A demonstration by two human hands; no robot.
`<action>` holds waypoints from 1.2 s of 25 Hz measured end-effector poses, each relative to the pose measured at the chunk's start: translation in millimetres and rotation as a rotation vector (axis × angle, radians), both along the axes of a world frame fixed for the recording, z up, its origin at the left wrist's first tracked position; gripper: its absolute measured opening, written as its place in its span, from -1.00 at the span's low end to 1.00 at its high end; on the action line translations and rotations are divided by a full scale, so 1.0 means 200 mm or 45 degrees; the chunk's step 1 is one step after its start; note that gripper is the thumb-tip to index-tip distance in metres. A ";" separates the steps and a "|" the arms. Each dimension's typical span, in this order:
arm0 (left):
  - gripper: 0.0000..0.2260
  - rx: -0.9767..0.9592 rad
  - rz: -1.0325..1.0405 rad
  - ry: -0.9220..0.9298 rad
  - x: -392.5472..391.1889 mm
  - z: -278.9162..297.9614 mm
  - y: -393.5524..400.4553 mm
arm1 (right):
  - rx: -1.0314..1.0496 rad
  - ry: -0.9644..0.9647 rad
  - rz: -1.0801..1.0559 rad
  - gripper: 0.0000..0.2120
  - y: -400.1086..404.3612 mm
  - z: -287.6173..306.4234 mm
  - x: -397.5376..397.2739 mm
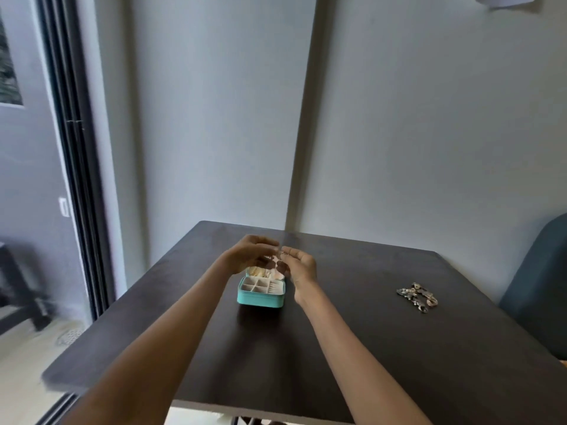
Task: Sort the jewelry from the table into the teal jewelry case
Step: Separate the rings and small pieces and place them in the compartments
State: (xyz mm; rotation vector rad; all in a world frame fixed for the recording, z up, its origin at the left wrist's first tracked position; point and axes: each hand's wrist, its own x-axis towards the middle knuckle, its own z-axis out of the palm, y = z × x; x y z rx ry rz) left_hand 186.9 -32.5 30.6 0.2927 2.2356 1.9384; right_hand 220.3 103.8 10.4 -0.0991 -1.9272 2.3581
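On the dark table (337, 348) sits the teal jewelry case (260, 297), lid up, cream compartments showing inside, though it's too small to tell what's in them. Both hands are raised right above it, fingertips nearly meeting. Left hand (250, 253) has its fingers curled over, and right hand (302, 266) is curled too. They seem to be pinching a small piece of jewelry (277, 262) between them, something with dark roundish bits dangling over the open lid. It's blurry, so honestly can't tell exactly which fingers have it. Well off to the right, a pile of jewelry (417, 297) lies on the table, chain-looking stuff, nowhere near the case. A blue chair (534, 286) is at the right edge.
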 end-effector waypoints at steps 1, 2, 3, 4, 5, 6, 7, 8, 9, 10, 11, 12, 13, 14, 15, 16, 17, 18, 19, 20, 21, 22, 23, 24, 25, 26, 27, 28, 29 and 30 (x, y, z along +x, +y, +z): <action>-0.75 -0.088 0.006 -0.002 0.02 -0.01 -0.04 | 0.035 -0.042 0.011 -0.89 -0.03 -0.01 0.01; -0.75 -0.171 0.007 -0.011 0.04 -0.01 -0.07 | 0.112 -0.076 0.017 -0.88 -0.06 -0.03 0.02; -0.76 -0.244 0.013 -0.030 0.04 -0.02 -0.09 | 0.227 -0.100 0.020 -0.86 -0.07 -0.05 0.02; -0.76 -0.312 0.035 -0.051 0.05 -0.04 -0.10 | 0.349 -0.109 0.021 -0.84 -0.08 -0.08 0.02; -0.76 -0.369 0.062 -0.079 0.05 -0.05 -0.10 | 0.459 -0.103 0.019 -0.84 -0.09 -0.09 0.03; -0.78 -0.409 0.082 -0.113 0.06 -0.05 -0.09 | 0.545 -0.084 0.016 -0.85 -0.09 -0.09 0.05; -0.80 -0.438 0.092 -0.147 0.06 -0.06 -0.08 | 0.608 -0.069 0.018 -0.86 -0.09 -0.09 0.06; -0.83 -0.468 0.093 -0.173 0.07 -0.07 -0.07 | 0.660 -0.066 0.031 -0.87 -0.09 -0.09 0.07; -0.85 -0.507 0.092 -0.187 0.07 -0.07 -0.06 | 0.697 -0.074 0.054 -0.87 -0.08 -0.09 0.08; -0.84 -0.551 0.087 -0.196 0.07 -0.08 -0.05 | 0.719 -0.090 0.084 -0.86 -0.08 -0.09 0.10; -0.82 -0.592 0.077 -0.205 0.08 -0.09 -0.05 | 0.725 -0.112 0.116 -0.85 -0.07 -0.09 0.11; -0.78 -0.627 0.065 -0.218 0.09 -0.09 -0.04 | 0.715 -0.138 0.148 -0.84 -0.07 -0.11 0.13; -0.75 -0.652 0.057 -0.232 0.10 -0.10 -0.03 | 0.702 -0.160 0.179 -0.84 -0.06 -0.12 0.14; -0.74 -0.671 0.055 -0.245 0.11 -0.10 -0.03 | 0.700 -0.173 0.202 -0.85 -0.06 -0.13 0.15; -0.74 -0.689 0.062 -0.250 0.12 -0.11 -0.02 | 0.709 -0.173 0.215 -0.85 -0.06 -0.14 0.16; -0.74 -0.706 0.075 -0.246 0.12 -0.12 -0.02 | 0.724 -0.167 0.223 -0.86 -0.06 -0.15 0.16; -0.75 -0.713 0.093 -0.234 0.12 -0.13 -0.01 | 0.741 -0.162 0.230 -0.88 -0.05 -0.15 0.16; -0.76 -0.710 0.117 -0.221 0.12 -0.13 -0.01 | 0.762 -0.160 0.238 -0.88 -0.05 -0.15 0.16; -0.76 -0.702 0.145 -0.211 0.12 -0.14 -0.01 | 0.783 -0.161 0.244 -0.88 -0.05 -0.14 0.16; -0.77 -0.696 0.170 -0.201 0.11 -0.15 -0.01 | 0.803 -0.160 0.245 -0.87 -0.05 -0.14 0.16; -0.77 -0.692 0.194 -0.191 0.11 -0.15 0.00 | 0.822 -0.161 0.237 -0.87 -0.05 -0.14 0.16; -0.78 -0.686 0.214 -0.179 0.11 -0.15 0.00 | 0.842 -0.159 0.224 -0.87 -0.05 -0.14 0.17; -0.79 -0.680 0.229 -0.168 0.11 -0.16 0.00 | 0.857 -0.155 0.213 -0.87 -0.04 -0.15 0.17; -0.80 -0.673 0.238 -0.160 0.11 -0.15 -0.01 | 0.864 -0.151 0.206 -0.87 -0.04 -0.15 0.17; -0.81 -0.672 0.237 -0.158 0.11 -0.15 -0.01 | 0.869 -0.146 0.203 -0.86 -0.04 -0.15 0.16; -0.80 -0.685 0.233 -0.158 0.11 -0.15 -0.02 | 0.878 -0.140 0.200 -0.85 -0.04 -0.16 0.16; -0.79 -0.719 0.228 -0.155 0.10 -0.15 -0.03 | 0.884 -0.136 0.195 -0.85 -0.03 -0.17 0.16; -0.79 -0.767 0.224 -0.147 0.10 -0.14 -0.03 | 0.887 -0.132 0.185 -0.86 -0.03 -0.17 0.16; -0.79 -0.817 0.225 -0.137 0.10 -0.14 -0.03 | 0.886 -0.124 0.170 -0.86 -0.03 -0.18 0.15; -0.79 -0.860 0.224 -0.133 0.09 -0.14 -0.04 | 0.883 -0.112 0.159 -0.85 -0.02 -0.19 0.15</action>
